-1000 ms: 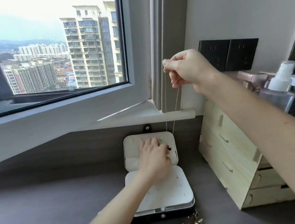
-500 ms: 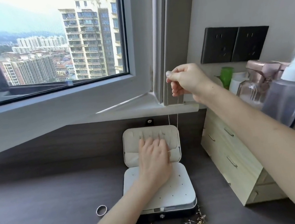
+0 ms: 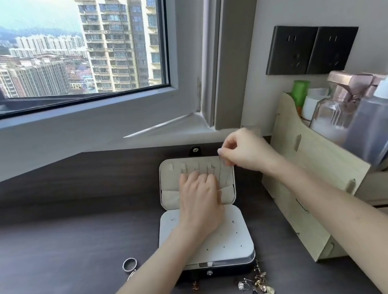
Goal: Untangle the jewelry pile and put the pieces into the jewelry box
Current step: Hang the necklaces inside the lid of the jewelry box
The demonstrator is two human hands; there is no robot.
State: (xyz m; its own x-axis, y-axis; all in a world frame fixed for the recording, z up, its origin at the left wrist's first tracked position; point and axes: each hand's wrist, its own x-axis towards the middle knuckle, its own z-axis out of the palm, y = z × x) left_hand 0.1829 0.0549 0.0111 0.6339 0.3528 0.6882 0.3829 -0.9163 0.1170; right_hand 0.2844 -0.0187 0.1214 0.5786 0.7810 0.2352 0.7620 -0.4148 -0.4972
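On the desk [image 3: 62,227], earrings [image 3: 257,285] lie before the jewelry box [image 3: 226,244], an organizer [image 3: 317,179] right of it.

We had open desk [image 3: 51,241] at nine o'clock of the jewelry box [image 3: 229,246]; the wooden organizer [image 3: 317,179] crowded three o'clock, the window ledge [image 3: 62,140] walled twelve, and loose earrings [image 3: 258,284] littered six o'clock.

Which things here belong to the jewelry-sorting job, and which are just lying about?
Job: jewelry box, chain pinched by right hand, left hand resting on it, loose earrings, rings.
Lying about: wooden organizer, bottles, wall sockets.
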